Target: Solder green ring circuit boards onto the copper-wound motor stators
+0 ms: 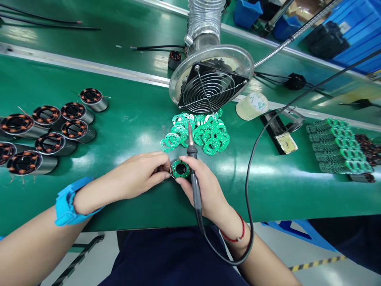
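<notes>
A motor stator with a green ring-shaped circuit board (180, 169) on top stands on the bench between my two hands. My left hand (149, 172) is closed at the stator's left edge, thumb and fingertips pinched against it; whether a wire is between them is hidden. In my right hand (205, 184) lies a soldering iron (196, 190), its tip pointing away from me over the board pile. The thumb and a finger of that same hand also touch the stator's right side. Just beyond is a loose pile of green ring boards (211, 133).
Several copper-wound stators (79, 131) stand at left. A fume extractor (208, 89) hangs over the boards. To the right are a tape roll (252, 106), a soldering iron stand (281, 133) and stacked green boards (336, 147). The iron's black cable (248, 178) loops past my right forearm.
</notes>
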The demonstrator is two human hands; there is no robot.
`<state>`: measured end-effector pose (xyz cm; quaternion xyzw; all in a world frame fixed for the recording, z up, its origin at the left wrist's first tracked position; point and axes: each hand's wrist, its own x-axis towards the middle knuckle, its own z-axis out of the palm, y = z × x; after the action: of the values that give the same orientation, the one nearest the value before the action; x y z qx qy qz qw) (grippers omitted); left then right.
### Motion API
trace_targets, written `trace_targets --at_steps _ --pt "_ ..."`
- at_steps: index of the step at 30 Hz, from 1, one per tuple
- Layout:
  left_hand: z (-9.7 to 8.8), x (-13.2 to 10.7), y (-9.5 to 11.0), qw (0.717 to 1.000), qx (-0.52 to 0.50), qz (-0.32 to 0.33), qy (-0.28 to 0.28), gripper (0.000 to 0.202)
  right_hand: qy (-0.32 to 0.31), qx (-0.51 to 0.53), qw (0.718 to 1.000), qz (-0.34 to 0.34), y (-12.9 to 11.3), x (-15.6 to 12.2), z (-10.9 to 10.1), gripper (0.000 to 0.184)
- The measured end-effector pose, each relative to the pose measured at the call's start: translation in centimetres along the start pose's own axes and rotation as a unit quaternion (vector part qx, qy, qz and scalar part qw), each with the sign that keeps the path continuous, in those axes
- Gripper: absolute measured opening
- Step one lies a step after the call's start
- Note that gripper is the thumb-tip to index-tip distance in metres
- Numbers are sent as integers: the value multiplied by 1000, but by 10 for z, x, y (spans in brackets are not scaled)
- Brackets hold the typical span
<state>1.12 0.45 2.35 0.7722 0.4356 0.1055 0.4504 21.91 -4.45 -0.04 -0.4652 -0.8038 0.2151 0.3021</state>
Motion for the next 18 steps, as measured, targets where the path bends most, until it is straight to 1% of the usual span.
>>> trace_targets --at_steps 1,3,5,7,10,12,15,18 --pt "-1 0 0 1000 2 19 11 16 16 -15 1000 1 1 0 2 47" --pt "0 2 1 997 -15 43 57 19 38 -36 999 4 3 0 6 48" --pt "3 4 3 993 -50 41 103 19 46 -49 998 5 4 1 7 50" --pt "9 8 5 988 -94 19 124 16 45 -53 998 -6 4 2 7 51" --pt "17 11 5 982 -153 -16 113 12 48 -37 997 -39 1 5 3 54" --pt "21 11 4 979 -172 -25 103 11 49 -25 997 -61 -3 6 0 54" --pt "22 11 4 979 -175 -23 104 11 44 -22 994 -97 -5 7 -2 50" --pt "21 11 5 978 -174 -22 109 11 62 -32 993 -95 -5 7 -2 44"
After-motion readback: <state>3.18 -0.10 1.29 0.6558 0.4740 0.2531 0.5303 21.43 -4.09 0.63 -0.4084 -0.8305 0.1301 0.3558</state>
